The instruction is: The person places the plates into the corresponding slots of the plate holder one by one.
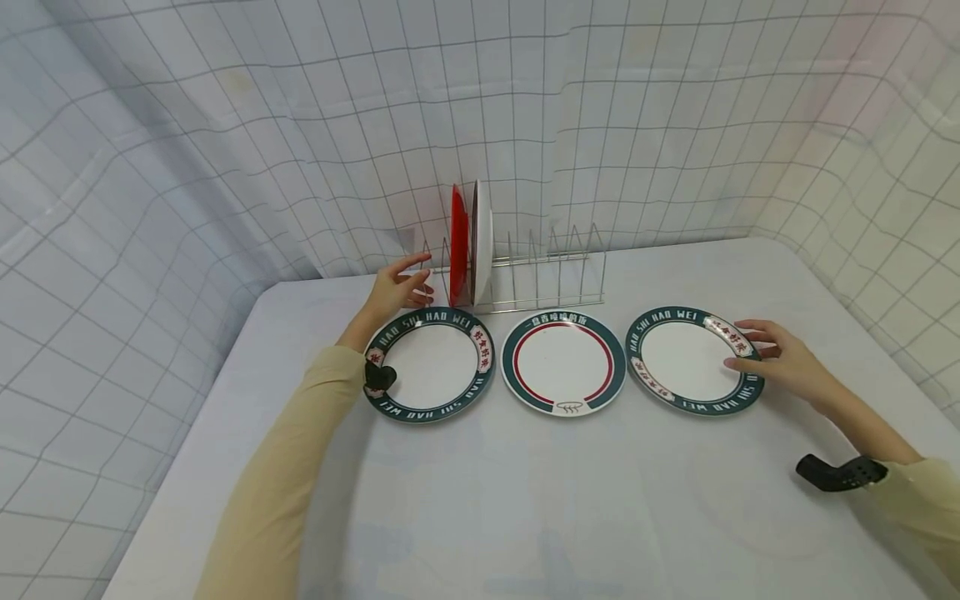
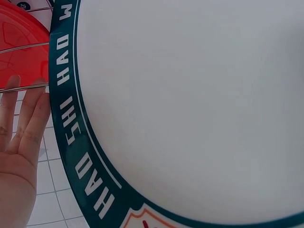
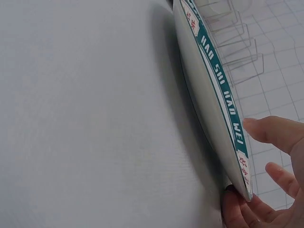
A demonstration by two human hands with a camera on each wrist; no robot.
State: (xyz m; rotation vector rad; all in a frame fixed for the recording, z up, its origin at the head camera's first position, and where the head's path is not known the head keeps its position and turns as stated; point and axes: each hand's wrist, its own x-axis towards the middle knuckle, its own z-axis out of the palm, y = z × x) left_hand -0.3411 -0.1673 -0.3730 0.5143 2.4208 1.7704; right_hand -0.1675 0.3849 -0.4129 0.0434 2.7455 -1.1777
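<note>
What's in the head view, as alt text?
The right hand is at the edge of the rightmost of three green-rimmed plates in a row. The left hand is beside a wire rack holding a red plate and a white plate upright.

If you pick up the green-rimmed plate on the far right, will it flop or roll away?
The green-rimmed plate probably won't flop: its rim shows a clean, even curve. It faces up rather than standing on edge, so rolling seems unlikely. Its smooth-looking surface might feel a bit slippery, though.
</note>
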